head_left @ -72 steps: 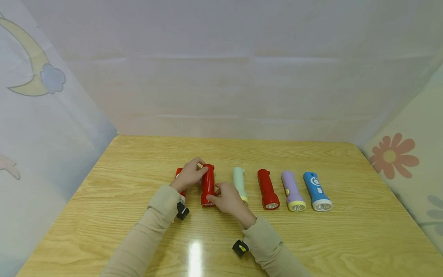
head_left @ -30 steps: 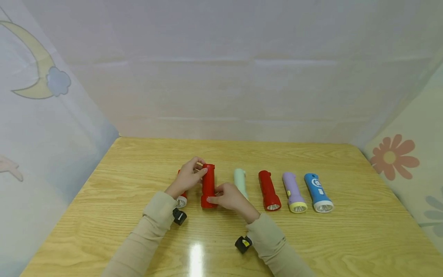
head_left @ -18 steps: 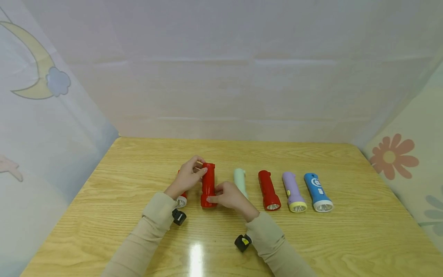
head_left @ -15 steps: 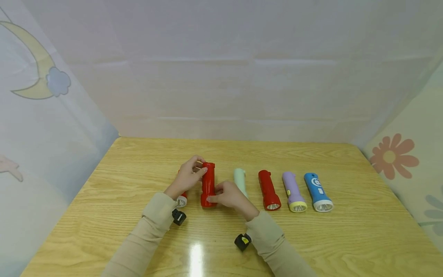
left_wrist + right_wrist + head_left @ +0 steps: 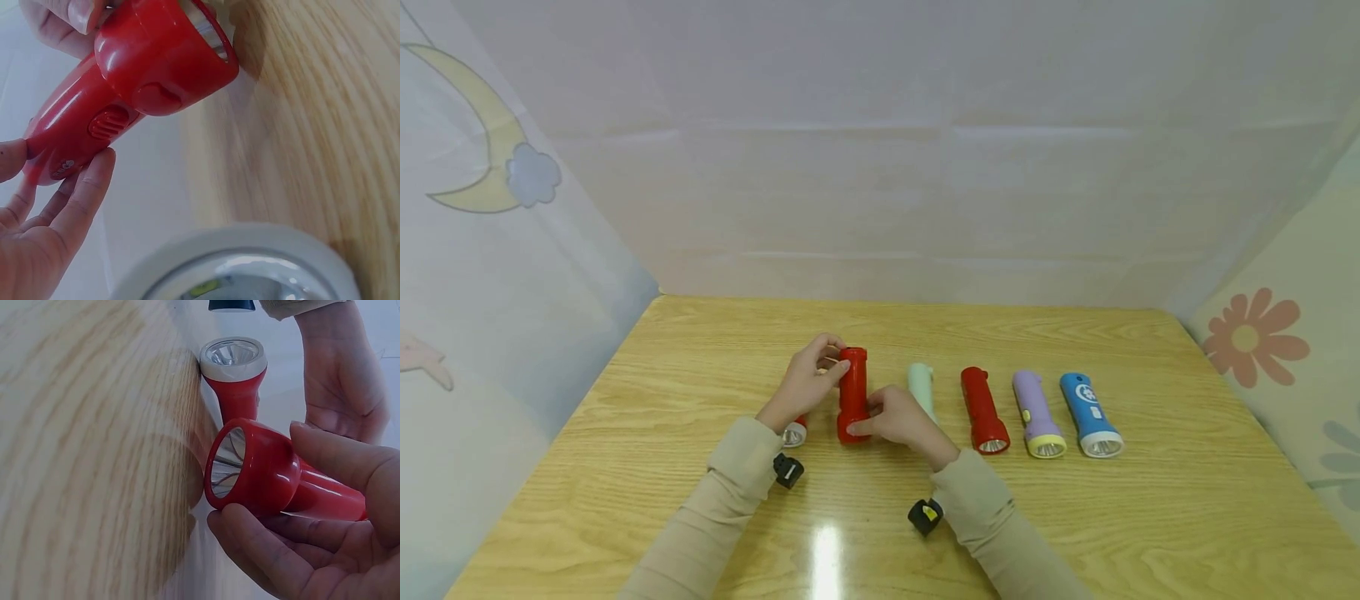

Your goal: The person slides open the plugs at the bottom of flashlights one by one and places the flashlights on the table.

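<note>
A glossy red flashlight [image 5: 853, 392] is held between both hands at the left of the row. My left hand [image 5: 805, 385] pinches its tail end, thumb on one side and fingers on the other. My right hand [image 5: 901, 415] grips its wider head. In the left wrist view a ridged switch [image 5: 109, 122] shows on the flashlight's body, and its tail is tilted up off the table. The right wrist view shows the silvery reflector [image 5: 228, 464] close to the tabletop; contact cannot be told. Beside it lies a red flashlight with a white rim [image 5: 234, 369], mostly hidden by my left hand in the head view.
To the right lie a mint-green flashlight [image 5: 921, 387], partly behind my right hand, another red one [image 5: 981, 408], a purple one with yellow rim [image 5: 1034, 408] and a blue one with white rim [image 5: 1086, 412]. The wooden table [image 5: 1187, 500] meets printed cloth walls [image 5: 880, 200].
Both hands have shifted the red flashlight slightly away from me and tilted it, so its lens no longer shows in the head view. The other flashlights stay in place.
</note>
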`<state>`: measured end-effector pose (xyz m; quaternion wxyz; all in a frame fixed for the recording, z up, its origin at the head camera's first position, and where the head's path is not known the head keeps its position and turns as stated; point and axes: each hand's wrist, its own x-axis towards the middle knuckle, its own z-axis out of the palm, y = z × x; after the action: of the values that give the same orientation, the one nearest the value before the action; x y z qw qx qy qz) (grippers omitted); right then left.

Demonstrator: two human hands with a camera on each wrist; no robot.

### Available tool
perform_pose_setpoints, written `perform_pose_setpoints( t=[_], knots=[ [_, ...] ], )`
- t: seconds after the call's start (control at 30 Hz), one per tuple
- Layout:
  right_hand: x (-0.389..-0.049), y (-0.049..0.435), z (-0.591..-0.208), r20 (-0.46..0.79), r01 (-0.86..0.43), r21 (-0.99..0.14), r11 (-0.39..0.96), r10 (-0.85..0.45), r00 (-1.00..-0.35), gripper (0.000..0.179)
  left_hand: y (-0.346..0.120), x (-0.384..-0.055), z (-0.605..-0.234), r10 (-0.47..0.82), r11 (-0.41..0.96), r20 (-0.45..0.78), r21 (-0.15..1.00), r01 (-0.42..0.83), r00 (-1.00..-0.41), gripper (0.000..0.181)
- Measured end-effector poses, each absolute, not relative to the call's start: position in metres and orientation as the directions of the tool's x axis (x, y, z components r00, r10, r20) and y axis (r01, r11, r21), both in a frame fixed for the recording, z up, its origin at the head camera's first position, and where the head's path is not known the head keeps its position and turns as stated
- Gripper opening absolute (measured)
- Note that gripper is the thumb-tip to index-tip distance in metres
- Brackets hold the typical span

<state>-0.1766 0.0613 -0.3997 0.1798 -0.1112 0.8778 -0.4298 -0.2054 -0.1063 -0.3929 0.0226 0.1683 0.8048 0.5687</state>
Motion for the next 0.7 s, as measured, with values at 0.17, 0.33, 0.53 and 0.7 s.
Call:
perform_pose_setpoints(
  t=[0.17,0.33,0.53,0.7],
  knots=[
    [-0.178,0.0592,-0.3994,-0.201,-0.067,-0.77,0.634,-0.342,-0.918,0.03,-0.1063,-0.2031,-0.3915,0.3,0.31,0.188,0.908,0.282,-0.935,0.021],
    [-0.1802,0.0585,-0.4007,-0.178,-0.098,-0.754,0.649,-0.345,-0.922,0.029,-0.106,-0.2024,-0.3923,0.308,0.319,0.23,0.889,0.327,-0.923,0.022],
    [-0.1815,0.0575,-0.4014,-0.182,-0.094,-0.748,0.656,-0.34,-0.923,0.029,-0.1059,-0.2012,-0.3921,0.3,0.316,0.233,0.891,0.327,-0.925,0.022],
    [-0.182,0.0566,-0.4026,-0.177,-0.093,-0.745,0.661,-0.329,-0.927,0.028,-0.106,-0.2001,-0.3908,0.296,0.309,0.226,0.897,0.317,-0.928,0.022]
  ],
)
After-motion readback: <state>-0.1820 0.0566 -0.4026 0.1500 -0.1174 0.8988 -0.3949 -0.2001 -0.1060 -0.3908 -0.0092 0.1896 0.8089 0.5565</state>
